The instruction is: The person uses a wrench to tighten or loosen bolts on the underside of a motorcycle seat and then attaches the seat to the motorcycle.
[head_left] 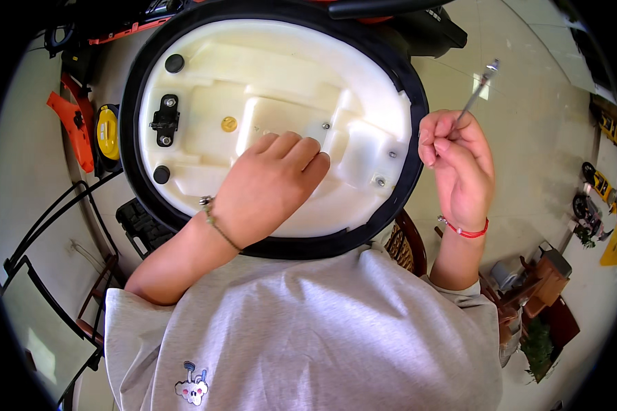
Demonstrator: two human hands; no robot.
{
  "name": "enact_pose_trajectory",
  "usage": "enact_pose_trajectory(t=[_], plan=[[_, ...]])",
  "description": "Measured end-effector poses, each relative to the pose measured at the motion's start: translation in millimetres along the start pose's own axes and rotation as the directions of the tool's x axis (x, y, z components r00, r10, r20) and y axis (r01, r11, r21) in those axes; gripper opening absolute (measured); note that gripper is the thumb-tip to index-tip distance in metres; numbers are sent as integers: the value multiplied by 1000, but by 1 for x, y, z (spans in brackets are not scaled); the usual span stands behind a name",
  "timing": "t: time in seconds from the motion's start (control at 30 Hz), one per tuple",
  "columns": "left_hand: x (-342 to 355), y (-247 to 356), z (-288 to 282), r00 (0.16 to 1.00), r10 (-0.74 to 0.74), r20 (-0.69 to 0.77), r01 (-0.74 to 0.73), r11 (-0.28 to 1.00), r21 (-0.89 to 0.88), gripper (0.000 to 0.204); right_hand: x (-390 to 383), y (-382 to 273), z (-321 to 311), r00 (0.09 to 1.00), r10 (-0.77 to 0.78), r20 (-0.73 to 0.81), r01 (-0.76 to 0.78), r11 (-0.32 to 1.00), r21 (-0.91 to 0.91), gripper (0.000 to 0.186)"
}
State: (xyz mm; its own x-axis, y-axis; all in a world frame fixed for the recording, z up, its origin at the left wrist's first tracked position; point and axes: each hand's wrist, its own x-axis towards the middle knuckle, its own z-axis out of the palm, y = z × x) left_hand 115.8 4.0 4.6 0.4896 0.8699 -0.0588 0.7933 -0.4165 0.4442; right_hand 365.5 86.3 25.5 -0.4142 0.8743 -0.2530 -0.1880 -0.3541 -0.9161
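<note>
An upturned scooter seat (281, 48) lies before me, its off-white plastic base ringed by a black padded rim. My left hand (274, 181) is over the middle of the base, its fingers curled together. The fingertips are hidden beneath the hand, so anything they pinch is out of sight. Beyond the seat's right edge, my right hand (461, 154) is raised and closed around a slim, shiny metal wrench (478, 89), which slants up and away. A black hinge bracket (164, 120) with two nuts sits at the base's left. Threaded studs (381, 181) stand on the right part.
Orange panels (82, 130) and a yellow part (107, 131) are at the left. A black tool case (140, 222) is below the seat's left side. Dark scooter parts (425, 31) lie behind the seat. Wooden furniture (548, 274) and yellow-black small vehicles (593, 188) stand far right.
</note>
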Motion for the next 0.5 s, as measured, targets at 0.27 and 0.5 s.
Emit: enact_pose_trajectory(t=[0.27,0.5], plan=[[13,1,26,987,77,140,-94,988,125,14,-12,10,-18,989,-1,-151,-5,999,-41,15],[17,6,30,991,50,124,-72,982,174,16,-18,27,-27,968,22,-249,-23,1000,1,14]])
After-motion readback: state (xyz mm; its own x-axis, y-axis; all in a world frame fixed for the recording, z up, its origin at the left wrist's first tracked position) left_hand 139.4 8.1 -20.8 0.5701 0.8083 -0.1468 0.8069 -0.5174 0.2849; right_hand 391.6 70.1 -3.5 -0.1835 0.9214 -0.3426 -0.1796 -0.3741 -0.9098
